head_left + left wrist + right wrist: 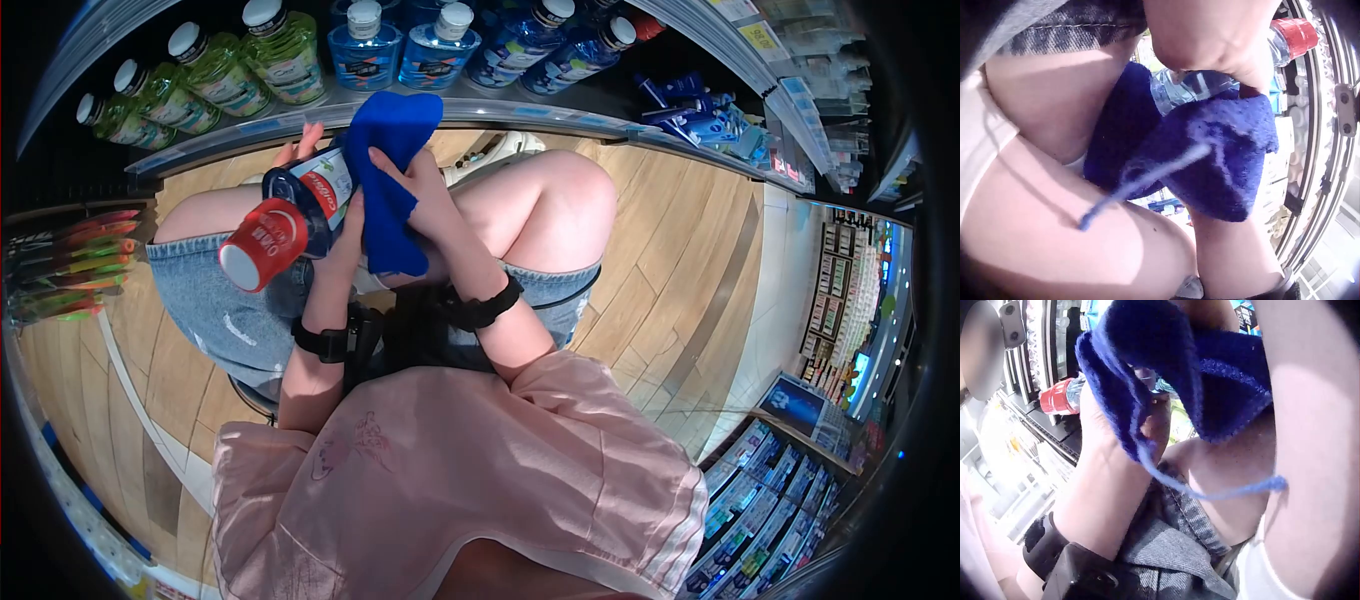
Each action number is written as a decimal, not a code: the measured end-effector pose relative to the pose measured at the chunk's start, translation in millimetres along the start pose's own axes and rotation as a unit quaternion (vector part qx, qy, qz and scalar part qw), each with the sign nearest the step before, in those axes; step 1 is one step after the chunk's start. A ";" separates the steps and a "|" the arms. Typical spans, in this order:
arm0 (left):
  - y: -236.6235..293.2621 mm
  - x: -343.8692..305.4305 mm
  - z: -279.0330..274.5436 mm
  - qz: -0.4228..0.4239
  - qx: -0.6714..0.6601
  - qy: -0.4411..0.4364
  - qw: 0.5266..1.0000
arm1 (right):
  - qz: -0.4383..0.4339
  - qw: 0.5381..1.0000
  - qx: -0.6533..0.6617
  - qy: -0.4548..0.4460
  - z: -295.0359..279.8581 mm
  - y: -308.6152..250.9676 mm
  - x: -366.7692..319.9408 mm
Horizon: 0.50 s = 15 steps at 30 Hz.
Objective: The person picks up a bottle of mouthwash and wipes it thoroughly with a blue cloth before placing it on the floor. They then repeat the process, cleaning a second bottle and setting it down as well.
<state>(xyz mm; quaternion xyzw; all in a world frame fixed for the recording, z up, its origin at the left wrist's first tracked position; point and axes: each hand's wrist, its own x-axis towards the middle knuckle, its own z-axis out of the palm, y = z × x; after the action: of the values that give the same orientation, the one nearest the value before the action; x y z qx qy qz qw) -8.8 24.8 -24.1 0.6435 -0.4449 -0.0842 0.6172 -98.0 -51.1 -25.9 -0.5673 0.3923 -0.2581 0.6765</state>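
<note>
A clear blue bottle with a red-wrapped neck [270, 240] and a white cap lies tilted over the left thigh in the head view. The left hand [345, 235] holds it from beneath, partly hidden by the bottle and cloth. A fuzzy blue cloth [385, 190] drapes beside the bottle's base, pinched by the right hand [428, 195] with the thumb on top. In the left wrist view the cloth [1222, 156] hangs folded with a loose strand, and the bottle [1191, 87] shows behind it. The right wrist view shows the cloth [1147, 350] close to the left hand [1100, 425].
A shelf edge [560, 118] curves across the front, with green bottles [215, 80] at left and blue bottles [440, 50] further right. Blue packets [705, 115] lie on the right shelf. Colourful hanging packs [75, 265] are at far left. Wooden floor [655, 250] surrounds the crouching person.
</note>
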 end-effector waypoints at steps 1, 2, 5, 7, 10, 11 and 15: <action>3.0 0.6 -1.1 -0.013 -0.046 -0.003 0.999 | -0.027 0.999 0.038 -0.015 0.8 -1.8 -1.8; 5.2 0.7 -1.0 -0.026 -0.092 -0.006 0.995 | -0.053 0.995 0.075 -0.030 1.5 -3.8 -3.6; 6.3 -1.5 7.7 -0.052 -0.274 0.044 0.959 | -0.076 0.983 0.146 -0.077 3.2 -14.2 -8.7; 7.3 -1.9 8.4 -0.069 -0.316 0.032 0.946 | -0.057 0.981 0.166 -0.085 3.2 -10.3 -6.5; 6.9 -4.1 13.2 -0.098 -0.330 0.010 0.939 | 0.027 0.977 0.208 -0.047 1.6 -11.4 -1.9; 8.3 -4.8 16.6 -0.102 -0.319 0.001 0.942 | 0.064 0.972 0.225 -0.026 1.0 -12.9 -0.5; 8.3 -6.2 14.9 -0.055 -0.213 -0.087 0.972 | 0.122 0.934 0.333 0.034 0.2 -16.8 -8.9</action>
<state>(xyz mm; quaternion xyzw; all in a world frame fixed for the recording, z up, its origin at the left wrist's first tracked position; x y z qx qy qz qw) -26.1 19.5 -23.0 0.5111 -0.4329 -0.2666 0.6930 -101.2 -47.7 -7.5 -0.2481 0.3725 -0.3089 0.8392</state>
